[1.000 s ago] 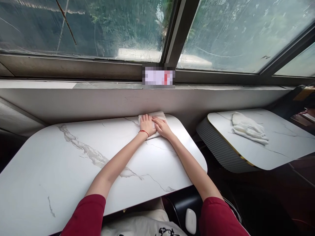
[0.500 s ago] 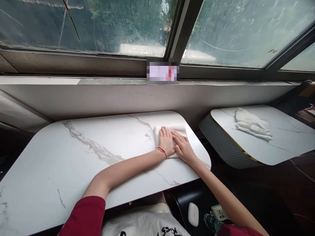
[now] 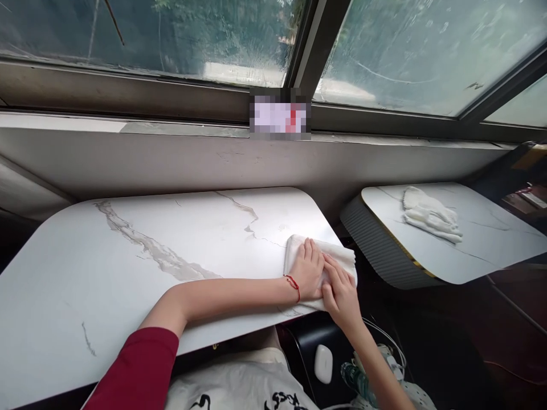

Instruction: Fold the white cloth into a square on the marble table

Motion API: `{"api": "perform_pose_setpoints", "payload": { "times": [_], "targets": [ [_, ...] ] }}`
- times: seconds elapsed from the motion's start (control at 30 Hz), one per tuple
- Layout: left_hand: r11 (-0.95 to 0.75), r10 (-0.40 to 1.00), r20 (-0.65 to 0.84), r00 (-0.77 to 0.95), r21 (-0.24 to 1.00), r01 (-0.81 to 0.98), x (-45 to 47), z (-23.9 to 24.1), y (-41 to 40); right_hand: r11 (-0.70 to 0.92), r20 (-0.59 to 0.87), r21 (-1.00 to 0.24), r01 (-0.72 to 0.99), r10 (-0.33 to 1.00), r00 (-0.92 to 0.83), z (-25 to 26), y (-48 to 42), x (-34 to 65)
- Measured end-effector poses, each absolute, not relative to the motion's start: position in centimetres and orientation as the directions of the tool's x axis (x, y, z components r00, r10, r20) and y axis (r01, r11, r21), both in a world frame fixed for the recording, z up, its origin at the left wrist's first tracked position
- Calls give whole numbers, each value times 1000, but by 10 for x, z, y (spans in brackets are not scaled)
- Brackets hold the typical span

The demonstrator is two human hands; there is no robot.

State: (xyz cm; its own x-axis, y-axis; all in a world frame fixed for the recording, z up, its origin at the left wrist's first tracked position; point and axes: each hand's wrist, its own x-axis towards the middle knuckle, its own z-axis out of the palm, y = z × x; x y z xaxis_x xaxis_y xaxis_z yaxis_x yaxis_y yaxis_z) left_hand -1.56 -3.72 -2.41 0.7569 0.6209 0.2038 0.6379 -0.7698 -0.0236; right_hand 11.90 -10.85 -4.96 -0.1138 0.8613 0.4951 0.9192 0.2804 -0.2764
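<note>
A folded white cloth [image 3: 339, 250] lies at the right end of the white marbled table [image 3: 252, 256], reaching its rounded front corner. My left hand [image 3: 308, 267], with a red string bracelet [image 3: 293, 283] at the wrist, rests flat on the cloth, fingers stretched out. Beside it, partly against it, my right hand [image 3: 343, 291] lies on the cloth's right part with fingers extended and thumb apart. Both palms face down and hide the middle of the cloth.
A second marbled table [image 3: 482, 228] stands to the right across a gap, bearing a crumpled white cloth [image 3: 431, 216]. Windows [image 3: 205, 42] and a low wall [image 3: 179, 162] run behind. Below the front edge are a white rounded case [image 3: 323, 364], a bottle [image 3: 356, 378] and white cables [image 3: 391, 337].
Both hands have slid the folded cloth right and toward me, from farther in on the table to its right front corner. The camera view has shifted slightly.
</note>
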Motion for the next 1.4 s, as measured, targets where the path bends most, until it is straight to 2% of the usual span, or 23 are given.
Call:
{"api": "perform_pose_setpoints", "payload": {
  "times": [0.17, 0.47, 0.67, 1.0, 1.4],
  "targets": [
    [-783, 619, 188, 762, 83, 616, -1, -20, 6, 292, 441, -279, 915, 885, -148, -47, -65, 146],
    [-613, 789, 223, 573, 210, 762, 8, -21, 85, 373, 339, -311, 874, 903, -265, -40, 46, 162],
    [-500, 862, 227, 454, 231, 835, 5, -17, 123, 407, 348, -340, 848, 892, -288, -36, 103, 156],
    [-420, 894, 285, 345, 262, 869, 0, -16, 159, 374, 337, -430, 822, 911, -238, -35, 151, 146],
    [-399, 905, 268, 330, 265, 878, -7, -14, 176, 362, 379, -460, 811, 906, -190, -36, 179, 136]
  ]
}}
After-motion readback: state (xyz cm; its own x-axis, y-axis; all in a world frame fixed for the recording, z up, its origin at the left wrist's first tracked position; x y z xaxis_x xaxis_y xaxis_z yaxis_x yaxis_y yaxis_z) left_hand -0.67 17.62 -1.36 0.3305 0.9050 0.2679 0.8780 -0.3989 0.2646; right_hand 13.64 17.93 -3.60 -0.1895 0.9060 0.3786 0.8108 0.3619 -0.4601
